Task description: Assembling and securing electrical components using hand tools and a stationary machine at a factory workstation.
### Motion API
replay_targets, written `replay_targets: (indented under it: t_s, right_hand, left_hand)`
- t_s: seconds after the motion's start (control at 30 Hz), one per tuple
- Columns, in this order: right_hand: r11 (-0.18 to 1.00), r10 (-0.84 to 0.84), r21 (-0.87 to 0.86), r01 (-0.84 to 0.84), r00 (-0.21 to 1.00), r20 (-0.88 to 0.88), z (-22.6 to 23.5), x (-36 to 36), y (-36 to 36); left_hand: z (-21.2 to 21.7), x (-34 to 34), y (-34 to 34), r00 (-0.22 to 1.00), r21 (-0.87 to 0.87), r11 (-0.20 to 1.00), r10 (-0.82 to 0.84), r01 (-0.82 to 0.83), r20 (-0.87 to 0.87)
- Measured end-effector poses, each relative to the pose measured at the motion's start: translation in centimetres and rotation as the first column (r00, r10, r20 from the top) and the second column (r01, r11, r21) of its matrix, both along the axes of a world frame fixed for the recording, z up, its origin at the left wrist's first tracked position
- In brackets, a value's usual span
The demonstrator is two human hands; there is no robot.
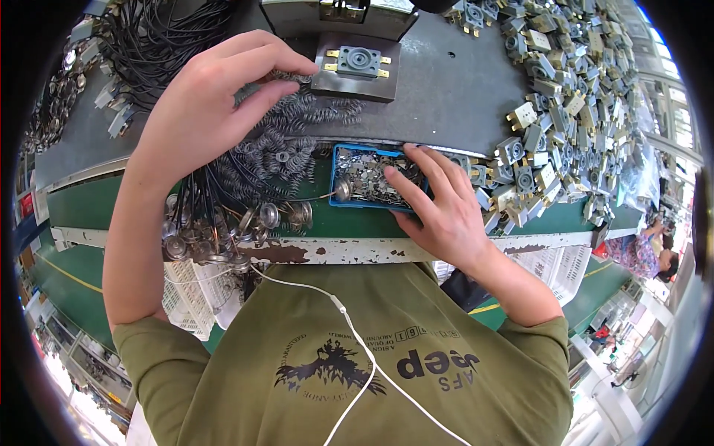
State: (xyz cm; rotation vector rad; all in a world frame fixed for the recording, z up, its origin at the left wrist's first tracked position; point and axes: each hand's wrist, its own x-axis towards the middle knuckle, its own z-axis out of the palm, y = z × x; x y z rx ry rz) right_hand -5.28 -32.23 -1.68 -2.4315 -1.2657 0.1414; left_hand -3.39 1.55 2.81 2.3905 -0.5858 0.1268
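Observation:
My left hand [223, 93] is raised over a heap of small coil springs [297, 108]. Its thumb and forefinger are apart, with nothing visible between them. Just right of those fingertips, a grey switch housing [358, 61] with brass terminals sits on a dark metal block [364, 91]. My right hand [439, 197] lies over the right part of a blue tray [332, 178] of small metal pieces [368, 175]. Its fingers are spread, the forefinger reaching among the pieces and the thumb at the tray's near edge. Whatever is under the fingertips is hidden.
Many grey and cream switch housings [550, 126] are piled at the right. Black cables [175, 37] lie at the back left, and cables with round metal ends [197, 238] hang over the near edge. A machine [338, 13] stands behind the block. A white cord [357, 334] crosses my shirt.

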Motion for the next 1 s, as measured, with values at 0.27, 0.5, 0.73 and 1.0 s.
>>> replay_targets:
  t_s: [0.27, 0.5, 0.73, 1.0]
  right_hand:
    - [1.0, 0.001, 0.008, -0.001, 1.0, 0.001, -0.2, -0.1, 0.9]
    - [1.0, -0.01, 0.009, 0.01, 0.999, 0.047, -0.1, -0.6, 1.7]
    - [0.968, 0.054, 0.249, -0.041, 0.998, -0.044, 4.8, 4.3, 3.8]
    - [0.726, 0.19, 0.604, 0.328, 0.749, -0.635, 3.9, 8.1, 12.1]
  left_hand:
    - [-0.4, -0.1, 0.2, 0.999, -0.02, 1.0, 0.01, -0.01, -0.032]
    - [-0.3, -0.1, 0.0, 0.999, -0.019, 1.0, -0.022, 0.022, 0.026]
    - [0.9, 0.0, 0.9, 0.997, -0.09, 0.995, 0.038, -0.044, -0.067]
    - [1.8, 1.0, -0.1, 0.981, -0.334, 0.925, 0.14, -0.179, -0.137]
